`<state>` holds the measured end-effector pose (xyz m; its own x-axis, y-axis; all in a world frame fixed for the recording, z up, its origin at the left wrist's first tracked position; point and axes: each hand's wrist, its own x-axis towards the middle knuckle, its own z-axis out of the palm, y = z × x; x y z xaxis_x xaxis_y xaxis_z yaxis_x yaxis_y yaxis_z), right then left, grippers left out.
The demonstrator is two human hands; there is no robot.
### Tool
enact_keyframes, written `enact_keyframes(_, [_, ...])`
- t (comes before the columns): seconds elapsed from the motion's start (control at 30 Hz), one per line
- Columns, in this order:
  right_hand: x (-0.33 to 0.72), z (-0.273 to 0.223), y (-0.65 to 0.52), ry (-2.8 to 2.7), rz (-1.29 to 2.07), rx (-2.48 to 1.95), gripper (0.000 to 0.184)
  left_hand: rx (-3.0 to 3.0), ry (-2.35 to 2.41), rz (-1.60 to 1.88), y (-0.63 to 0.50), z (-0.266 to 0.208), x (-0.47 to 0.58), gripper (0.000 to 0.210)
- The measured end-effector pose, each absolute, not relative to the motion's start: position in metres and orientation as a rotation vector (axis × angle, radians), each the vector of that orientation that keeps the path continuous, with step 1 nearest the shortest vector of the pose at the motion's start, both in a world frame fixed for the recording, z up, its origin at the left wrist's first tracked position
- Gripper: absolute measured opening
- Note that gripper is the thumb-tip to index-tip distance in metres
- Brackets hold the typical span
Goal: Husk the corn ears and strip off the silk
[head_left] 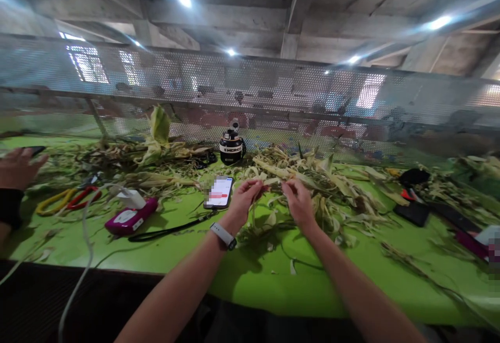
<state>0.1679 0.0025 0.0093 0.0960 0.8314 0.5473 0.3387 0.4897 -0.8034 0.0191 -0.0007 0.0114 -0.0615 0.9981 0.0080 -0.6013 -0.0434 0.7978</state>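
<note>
Between my two hands stretches a pale strip of corn husk (272, 181), pinched at both ends. My left hand (246, 197), with a watch on its wrist (223, 236), has thumb and fingers closed on the left end. The fingers of my right hand (300, 202) close on the right end. Just behind them lies a heap of dried corn husks (339, 189), some pieces hanging below the hands. A phone (219, 192) with a lit screen lies to the left of my left hand, a black strap (167, 231) running from it.
A black jug-like bottle (232, 147) stands before the perforated metal screen (273, 93). At left are a purple power strip (130, 217) with a white plug, scissors (64, 201) and another person's hand (21, 167). Dark objects (414, 212) lie at right on the green table (250, 286).
</note>
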Motion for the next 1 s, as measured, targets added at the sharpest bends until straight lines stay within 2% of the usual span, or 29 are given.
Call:
enact_keyframes(0.13, [0.149, 0.000, -0.009, -1.852, 0.768, -1.037, 0.028, 0.703, 0.738, 1.550, -0.003, 0.013, 0.021, 0.041])
enact_keyframes(0.37, [0.146, -0.011, -0.001, -1.844, 0.984, -0.968, 0.023, 0.737, 0.796, 1.548, -0.001, 0.011, 0.019, 0.043])
enact_keyframes(0.43, [0.154, -0.007, 0.000, -1.837, 0.851, -1.000, 0.023, 0.758, 0.830, 1.574, 0.001, 0.009, 0.017, 0.043])
enact_keyframes(0.63, [0.165, 0.007, -0.003, -1.884, 0.024, -0.929, 0.018, 0.874, 0.913, 1.530, 0.003, 0.008, 0.014, 0.041])
enact_keyframes(1.0, [0.167, 0.019, -0.016, -1.987, -0.443, -1.010, 0.012, 0.935, 0.905, 1.463, -0.003, 0.009, 0.015, 0.044])
